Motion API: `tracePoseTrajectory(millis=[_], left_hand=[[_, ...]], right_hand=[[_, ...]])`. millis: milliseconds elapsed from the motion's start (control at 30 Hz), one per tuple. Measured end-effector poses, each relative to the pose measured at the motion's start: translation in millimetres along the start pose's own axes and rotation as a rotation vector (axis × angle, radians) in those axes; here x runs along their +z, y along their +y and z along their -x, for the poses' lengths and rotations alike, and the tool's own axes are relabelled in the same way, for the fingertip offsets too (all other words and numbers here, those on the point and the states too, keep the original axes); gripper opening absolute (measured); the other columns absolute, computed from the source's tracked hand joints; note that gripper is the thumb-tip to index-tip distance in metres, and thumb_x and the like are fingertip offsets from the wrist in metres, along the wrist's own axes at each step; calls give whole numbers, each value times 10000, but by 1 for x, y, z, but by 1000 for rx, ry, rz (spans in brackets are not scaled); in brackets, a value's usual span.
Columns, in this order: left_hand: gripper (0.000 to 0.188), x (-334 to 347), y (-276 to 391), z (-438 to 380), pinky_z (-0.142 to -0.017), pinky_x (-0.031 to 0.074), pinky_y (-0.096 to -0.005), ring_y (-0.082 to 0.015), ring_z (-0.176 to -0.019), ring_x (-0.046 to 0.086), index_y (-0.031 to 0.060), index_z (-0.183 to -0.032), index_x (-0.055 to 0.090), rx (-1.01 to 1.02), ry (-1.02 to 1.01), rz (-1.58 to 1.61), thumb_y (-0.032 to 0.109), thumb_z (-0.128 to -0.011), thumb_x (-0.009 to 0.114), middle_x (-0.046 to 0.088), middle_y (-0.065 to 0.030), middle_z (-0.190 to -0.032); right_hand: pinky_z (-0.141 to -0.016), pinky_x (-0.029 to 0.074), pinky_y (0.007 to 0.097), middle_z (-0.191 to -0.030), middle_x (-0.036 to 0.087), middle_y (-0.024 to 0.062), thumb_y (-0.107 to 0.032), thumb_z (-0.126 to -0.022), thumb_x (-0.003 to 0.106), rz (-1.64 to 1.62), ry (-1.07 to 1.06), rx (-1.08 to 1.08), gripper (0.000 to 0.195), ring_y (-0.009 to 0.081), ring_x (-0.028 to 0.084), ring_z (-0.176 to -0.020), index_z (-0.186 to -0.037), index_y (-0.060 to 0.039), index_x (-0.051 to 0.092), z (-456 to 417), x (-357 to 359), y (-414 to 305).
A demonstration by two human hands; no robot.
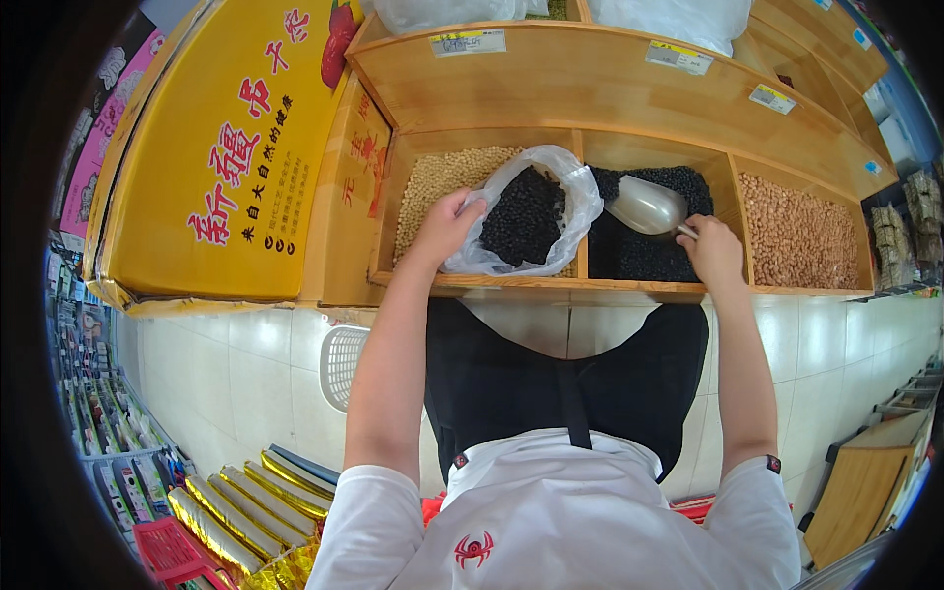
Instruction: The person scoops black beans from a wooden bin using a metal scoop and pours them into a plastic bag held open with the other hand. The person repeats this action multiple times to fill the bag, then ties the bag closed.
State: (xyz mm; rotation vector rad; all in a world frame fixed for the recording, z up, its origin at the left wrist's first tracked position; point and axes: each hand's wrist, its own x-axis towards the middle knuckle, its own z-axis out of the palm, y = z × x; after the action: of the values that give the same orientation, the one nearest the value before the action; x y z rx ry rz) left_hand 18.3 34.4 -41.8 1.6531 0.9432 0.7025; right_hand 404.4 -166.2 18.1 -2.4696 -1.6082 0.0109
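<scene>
My left hand (447,225) grips the rim of a clear plastic bag (585,214), which stands wide, holding many black beans (522,221). The bag rests over the compartment of pale yellow soybeans (442,173). My right hand (712,249) holds the handle of a metal scoop (649,205), whose mouth is tilted left towards the bag, with black beans at its front edge. Beneath the scoop lies the middle compartment of black beans (641,254).
A compartment of peanuts (800,232) is on the right. A wooden shelf front (560,81) with price tags rises behind the bins. A yellow carton (214,155) stands left. Below it, a white plastic basket (345,369) is on the floor.
</scene>
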Motion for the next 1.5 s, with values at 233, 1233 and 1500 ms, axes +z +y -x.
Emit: tracePoseTrajectory(millis=[233,1233,1500], left_hand=[[229,-2,1,0,-727,461,-273,-80,-778,536,2,-958,679,-26,-13,-22,218,-1024,640,640,9,-831],[215,-2,-1,2,-715,470,-281,-82,-770,536,0,-993,693,-8,3,-18,209,-1016,649,630,19,-812],[221,0,-3,0,-708,464,-281,-83,-762,523,-4,-970,688,35,9,-17,212,-1010,656,623,20,-804]], right_hand=[[-789,568,436,-982,750,138,-235,-864,800,-276,-65,99,247,350,724,-898,-1041,-72,741,2,23,0],[-829,549,265,-957,751,69,-53,-838,845,-928,-58,75,292,122,697,-878,-1076,5,686,-6,-25,8],[-774,556,314,-878,751,67,-87,-769,864,-516,55,-168,334,193,723,-828,-1066,-79,712,21,-152,-51]])
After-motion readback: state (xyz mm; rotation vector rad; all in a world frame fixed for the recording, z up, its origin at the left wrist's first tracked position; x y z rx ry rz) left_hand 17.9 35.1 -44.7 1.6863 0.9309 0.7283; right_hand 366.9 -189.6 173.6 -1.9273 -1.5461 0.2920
